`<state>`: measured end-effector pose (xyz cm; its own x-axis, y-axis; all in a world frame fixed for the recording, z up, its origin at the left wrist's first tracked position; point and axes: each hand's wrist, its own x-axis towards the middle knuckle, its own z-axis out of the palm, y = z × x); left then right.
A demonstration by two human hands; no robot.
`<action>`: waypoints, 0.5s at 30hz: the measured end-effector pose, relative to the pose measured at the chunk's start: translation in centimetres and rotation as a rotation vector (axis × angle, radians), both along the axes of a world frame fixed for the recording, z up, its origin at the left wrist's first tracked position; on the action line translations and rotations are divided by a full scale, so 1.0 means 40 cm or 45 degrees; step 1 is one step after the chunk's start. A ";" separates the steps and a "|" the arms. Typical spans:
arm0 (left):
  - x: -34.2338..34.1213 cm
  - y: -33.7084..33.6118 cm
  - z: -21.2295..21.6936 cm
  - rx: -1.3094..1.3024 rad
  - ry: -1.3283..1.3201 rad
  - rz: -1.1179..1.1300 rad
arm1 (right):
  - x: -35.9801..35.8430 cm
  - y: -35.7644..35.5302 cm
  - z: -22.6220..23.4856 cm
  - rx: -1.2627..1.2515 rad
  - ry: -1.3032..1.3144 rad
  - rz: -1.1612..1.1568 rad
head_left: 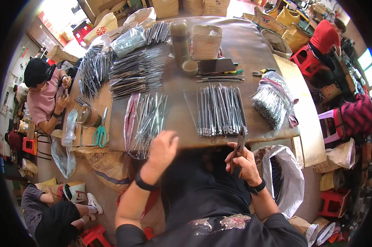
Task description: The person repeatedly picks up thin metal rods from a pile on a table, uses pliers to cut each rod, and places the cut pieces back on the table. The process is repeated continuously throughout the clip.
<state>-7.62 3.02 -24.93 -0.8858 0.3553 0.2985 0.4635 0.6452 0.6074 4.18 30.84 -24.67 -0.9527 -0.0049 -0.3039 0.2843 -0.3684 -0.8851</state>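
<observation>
My right hand is wrapped round a pair of pliers at the table's near edge. Their dark jaws point up at the lower right corner of a neat row of slim metal rods. My left hand hovers at the edge, just right of a looser bundle of silvery rods. Its fingers are smeared and partly turned away, so what they hold, if anything, does not show. One thin rod lies apart, left of the neat row.
Larger rod heaps cover the table's far left. Scissors lie near a co-worker. A cup, bottle and box stand at the back. Bagged rods lie right; a white sack stands beside me.
</observation>
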 end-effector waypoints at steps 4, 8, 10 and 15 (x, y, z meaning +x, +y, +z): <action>0.025 0.105 -0.084 0.249 -0.559 0.081 | 0.007 0.003 0.001 -0.037 -0.033 -0.004; -0.043 0.182 -0.145 0.123 -0.485 0.284 | 0.013 0.008 0.009 -0.051 -0.026 -0.029; -0.071 0.204 -0.141 -0.064 -0.302 0.316 | 0.018 0.014 0.015 -0.050 -0.023 -0.064; -0.096 0.221 -0.091 -0.345 -0.533 0.392 | 0.038 0.062 0.026 -0.019 -0.064 -0.208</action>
<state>-11.44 11.87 -28.58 -0.9833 0.0779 -0.1645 -0.0135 0.8700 0.4928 5.69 33.31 -23.63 -0.9248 0.1439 -0.3523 0.2633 -0.4264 -0.8654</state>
